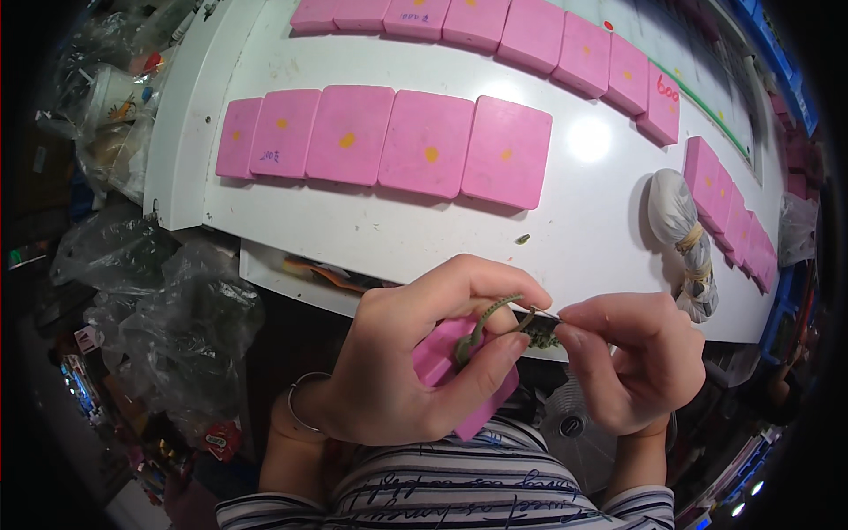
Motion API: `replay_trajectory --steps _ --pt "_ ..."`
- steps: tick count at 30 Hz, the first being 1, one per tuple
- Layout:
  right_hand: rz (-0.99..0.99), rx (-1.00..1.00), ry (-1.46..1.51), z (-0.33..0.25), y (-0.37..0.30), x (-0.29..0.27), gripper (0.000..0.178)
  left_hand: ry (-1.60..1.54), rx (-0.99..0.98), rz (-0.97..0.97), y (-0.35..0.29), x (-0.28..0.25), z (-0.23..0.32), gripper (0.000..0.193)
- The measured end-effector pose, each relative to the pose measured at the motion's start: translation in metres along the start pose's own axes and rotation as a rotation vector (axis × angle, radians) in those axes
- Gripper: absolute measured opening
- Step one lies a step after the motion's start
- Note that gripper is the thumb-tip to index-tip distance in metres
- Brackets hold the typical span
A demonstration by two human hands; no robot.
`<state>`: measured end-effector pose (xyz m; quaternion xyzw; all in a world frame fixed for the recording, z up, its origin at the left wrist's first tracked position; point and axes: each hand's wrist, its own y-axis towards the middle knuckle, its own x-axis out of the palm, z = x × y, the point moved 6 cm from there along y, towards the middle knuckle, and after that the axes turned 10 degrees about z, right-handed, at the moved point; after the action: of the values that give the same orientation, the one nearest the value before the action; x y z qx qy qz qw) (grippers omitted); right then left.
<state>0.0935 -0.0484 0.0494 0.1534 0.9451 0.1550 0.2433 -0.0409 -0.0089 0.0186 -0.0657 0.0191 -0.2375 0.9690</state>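
— Cord first: what is that thin olive-green cord (491,311) doing between the hands?

— It arcs from the left hand (415,362) over to the right hand (632,358), low in the middle of the view, just off the near edge of the white table (565,238). The left thumb and forefinger are pressed together on it. The right fingertips pinch a small dark green piece (541,332) where the cord ends; a thin dark sliver shows there too, though I cannot tell what it is.

— And the pink thing under the left hand?

— A pink block (442,358), tucked into the left palm by the lower fingers, so the pinching fingers stay free, I would judge. Holding it all close to the body probably keeps such small work steady.

— What lies beyond?

— A near row of flat pink tiles (389,137) with yellow dots, side by side across the table, and a far row (495,22) curving along its far edge. More pink tiles stand stacked on edge at the right (733,212). Just left of those lies a white bundle (680,234) tied with tan bands. One tiny green bit (523,238) sits alone on the table, near the hands.

— Off the table?

— Crumpled clear plastic bags (168,309) to the left, and a striped shirt (459,490) nearest of all.
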Motion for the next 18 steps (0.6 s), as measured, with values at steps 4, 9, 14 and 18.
replay_trajectory --steps 4,9,14,18 --pt "-0.131 0.037 -0.110 0.001 0.000 0.003 0.018 -0.031 -0.040 0.005 0.002 -0.001 0.000 0.022" --pt "-0.275 -0.140 -0.235 -0.010 -0.001 0.008 0.026 -0.060 -0.027 0.001 0.003 0.001 0.000 0.022" --pt "0.010 -0.539 -0.159 -0.011 -0.017 0.007 0.036 -0.061 -0.065 -0.021 0.005 0.001 0.001 0.021" --pt "-0.019 -0.394 -0.132 -0.009 -0.012 0.002 0.032 -0.036 -0.034 -0.006 0.005 0.000 0.000 0.021"
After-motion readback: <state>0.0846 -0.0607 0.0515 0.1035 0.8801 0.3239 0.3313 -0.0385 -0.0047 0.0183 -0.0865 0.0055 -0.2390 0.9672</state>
